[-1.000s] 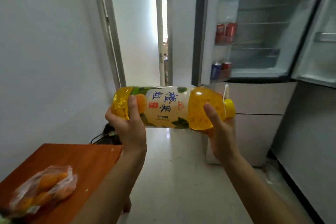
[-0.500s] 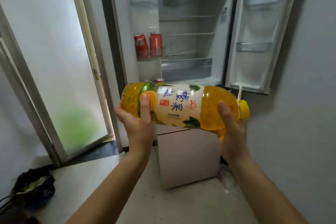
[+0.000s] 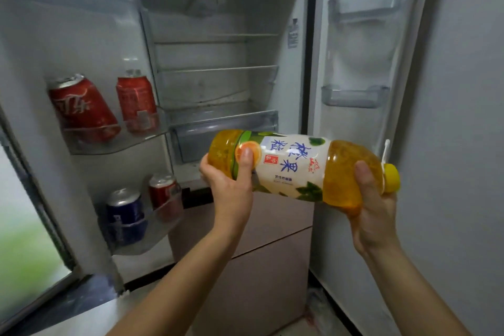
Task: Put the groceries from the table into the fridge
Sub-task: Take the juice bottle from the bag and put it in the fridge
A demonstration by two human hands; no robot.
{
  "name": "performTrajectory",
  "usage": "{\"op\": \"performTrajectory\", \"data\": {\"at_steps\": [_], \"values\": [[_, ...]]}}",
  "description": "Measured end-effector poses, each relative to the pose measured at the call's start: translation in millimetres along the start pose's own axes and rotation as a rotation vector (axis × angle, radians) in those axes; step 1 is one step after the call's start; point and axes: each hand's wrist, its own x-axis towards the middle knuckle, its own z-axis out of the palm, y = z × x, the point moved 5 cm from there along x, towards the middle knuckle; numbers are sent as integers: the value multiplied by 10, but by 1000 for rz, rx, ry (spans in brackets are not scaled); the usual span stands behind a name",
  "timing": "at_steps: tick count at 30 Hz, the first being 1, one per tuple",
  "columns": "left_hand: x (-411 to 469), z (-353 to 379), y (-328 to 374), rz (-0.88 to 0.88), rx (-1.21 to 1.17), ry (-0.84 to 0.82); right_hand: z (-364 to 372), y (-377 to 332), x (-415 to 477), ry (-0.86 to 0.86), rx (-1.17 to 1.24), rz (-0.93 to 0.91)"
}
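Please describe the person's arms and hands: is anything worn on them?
The left forearm and right forearm are bare; no sleeves show. The left hand and right hand wear no gloves, rings, watch or bracelet.

Two bare arms on view, right in front of the fridge (image 3: 207, 90).
The left hand (image 3: 231, 185), at the fridge's open middle, is uncovered, its thumbnail short and plain. The left forearm (image 3: 174, 275) runs slim and bare all the way down past the fridge's lower drawers. Over by the fridge's right-hand door, the right hand (image 3: 373, 215) is just as bare, and the right forearm (image 3: 409, 289) below it shows nothing but skin to the frame's edge.
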Motion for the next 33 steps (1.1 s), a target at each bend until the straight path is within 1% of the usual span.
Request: {"op": "performTrajectory", "data": {"at_steps": [3,5,8,12,15,17,20,24,26,30,33], "values": [[470,427,-253,35,15,-17,-51,296,656,5,29,-1],[824,691,-384,51,22,4,-19,460,1119,-38,47,-7],[1381,1065,-450,36,4,50,125,528,1841,-93,66,-32],[2270,1453,-415,64,5,124,537,446,2617,-197,35,-183],[2942,1664,-335,89,175,168,871,394,2968,-207,41,-314],[3365,1756,-340,90,271,168,1083,404,3179,-214,13,-383],[3847,1868,-320,107,435,114,1338,480,3487,-173,-8,-441],[4430,1952,-358,154,667,13,1651,651,3792,-130,5,-469],[4718,1952,-439,120,754,-17,1793,765,3962,-119,5,-479],[5170,1998,-564,41,759,-129,2037,1024,4290,-96,-30,-481],[5437,2024,-643,21,740,-163,2212,1217,4485,-109,-44,-463]]}}
